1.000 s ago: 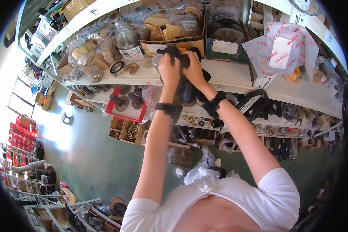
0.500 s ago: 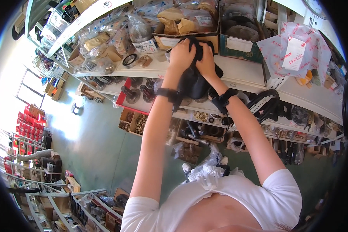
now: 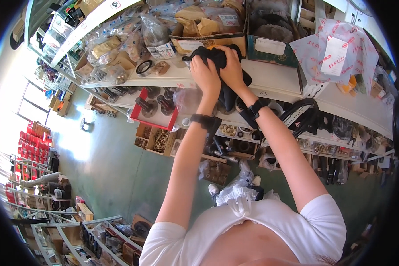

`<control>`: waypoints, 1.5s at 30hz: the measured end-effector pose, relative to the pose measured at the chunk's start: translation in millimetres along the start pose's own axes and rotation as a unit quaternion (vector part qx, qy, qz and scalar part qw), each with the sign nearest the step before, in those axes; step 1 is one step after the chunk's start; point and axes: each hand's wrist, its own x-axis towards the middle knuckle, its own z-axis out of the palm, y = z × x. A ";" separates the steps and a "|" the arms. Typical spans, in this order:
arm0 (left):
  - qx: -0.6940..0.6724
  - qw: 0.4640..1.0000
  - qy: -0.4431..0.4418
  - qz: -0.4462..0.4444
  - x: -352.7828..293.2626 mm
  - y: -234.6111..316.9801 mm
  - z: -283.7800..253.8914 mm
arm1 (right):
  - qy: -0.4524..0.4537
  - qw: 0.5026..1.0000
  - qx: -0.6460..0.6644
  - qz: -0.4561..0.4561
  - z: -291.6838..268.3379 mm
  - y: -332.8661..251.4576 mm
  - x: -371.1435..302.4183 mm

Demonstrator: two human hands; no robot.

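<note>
A soft black cloth item is bunched up over the front edge of the shelf, part of it hanging below that edge. Its exact kind cannot be made out. My left hand grips its left side with bent fingers. From the right, my right hand clutches its upper part, close to my left hand. Just behind both hands stands an open cardboard box with brown paper packets in it. Each of my wrists wears a black band.
A green box and a clear printed plastic bag stand to the right. Bagged parts and a black ring lie to the left. Below are a red tray of metal flanges and a box of small fittings.
My left hand has shifted slightly right and down, its forearm swinging right. The black cloth is gathered differently, its hanging part narrower. More of the red tray shows.
</note>
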 end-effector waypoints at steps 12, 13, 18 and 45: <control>-0.078 0.985 -0.150 -0.031 20.3 -31.1 -11.3 | 0.008 0.989 -0.115 -0.095 9.2 -0.3 -11.2; -0.111 0.982 -0.148 -0.049 17.9 -31.7 -10.6 | 0.005 0.986 -0.120 -0.111 7.2 -0.4 -12.8; -0.261 0.964 0.008 -0.056 -3.3 -24.8 -12.7 | -0.022 0.995 -0.076 -0.064 -11.7 -1.0 -47.5; -0.111 0.993 0.039 -0.001 -47.5 -15.2 18.4 | 0.022 0.986 -0.107 -0.130 -10.5 13.0 2.8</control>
